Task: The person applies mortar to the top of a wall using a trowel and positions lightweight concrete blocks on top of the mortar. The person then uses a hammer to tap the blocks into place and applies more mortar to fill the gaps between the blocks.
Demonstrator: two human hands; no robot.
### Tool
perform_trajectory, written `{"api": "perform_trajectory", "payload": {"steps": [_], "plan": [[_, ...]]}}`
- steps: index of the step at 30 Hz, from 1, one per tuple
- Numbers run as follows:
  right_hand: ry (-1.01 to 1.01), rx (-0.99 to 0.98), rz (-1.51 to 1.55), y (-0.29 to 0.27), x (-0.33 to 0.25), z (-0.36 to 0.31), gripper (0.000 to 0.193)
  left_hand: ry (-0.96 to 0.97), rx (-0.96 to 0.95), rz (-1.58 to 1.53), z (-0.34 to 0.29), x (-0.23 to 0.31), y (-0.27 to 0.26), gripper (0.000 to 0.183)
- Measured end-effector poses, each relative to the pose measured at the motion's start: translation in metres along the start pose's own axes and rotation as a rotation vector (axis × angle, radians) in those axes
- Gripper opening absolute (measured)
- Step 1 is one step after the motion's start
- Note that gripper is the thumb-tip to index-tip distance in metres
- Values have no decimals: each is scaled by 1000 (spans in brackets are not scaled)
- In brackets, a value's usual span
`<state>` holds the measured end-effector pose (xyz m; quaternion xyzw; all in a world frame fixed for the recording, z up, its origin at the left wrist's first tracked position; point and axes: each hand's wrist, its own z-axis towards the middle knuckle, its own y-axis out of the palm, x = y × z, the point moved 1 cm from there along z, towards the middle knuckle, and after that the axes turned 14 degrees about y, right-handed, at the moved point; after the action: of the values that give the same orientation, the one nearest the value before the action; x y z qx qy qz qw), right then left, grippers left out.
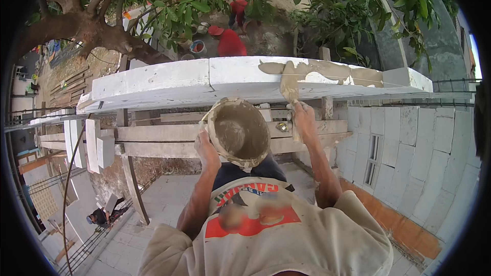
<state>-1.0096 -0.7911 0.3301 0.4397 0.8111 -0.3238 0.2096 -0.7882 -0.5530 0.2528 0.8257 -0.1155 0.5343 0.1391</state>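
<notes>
My left hand [207, 149] grips the rim of a round bucket [217, 122] on its left side. Grey wet mortar [239, 132] coats the bucket's inside and lies in it. In my right hand [304, 121] is a mortar-covered trowel [289, 83], its blade laid against the top front edge of a white block wall [245, 71]. A smeared strip of mortar [327, 70] spreads along the wall's top to both sides of the blade, mostly to the right.
Wooden scaffold planks [163, 133] run below the wall, with several white blocks [93, 145] standing on them at left. A tree trunk [102, 33] and leafy branches overhang the wall. Beyond it are people in red [231, 43] near a pail [197, 47]. Another person [105, 215] is lower left.
</notes>
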Motion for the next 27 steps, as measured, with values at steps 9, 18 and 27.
{"api": "perform_trajectory", "payload": {"steps": [9, 18, 27], "plan": [[-521, 499, -887, 18, -24, -1, 37, -21, -208, 30, 30, 30, -8, 45], [120, 7, 397, 29, -9, 1, 39, -9, -271, 107, 53, 25, -19, 48], [-352, -15, -774, 69, 36, -63, 39, 55, -247, 191, 58, 49, -20, 45]]}}
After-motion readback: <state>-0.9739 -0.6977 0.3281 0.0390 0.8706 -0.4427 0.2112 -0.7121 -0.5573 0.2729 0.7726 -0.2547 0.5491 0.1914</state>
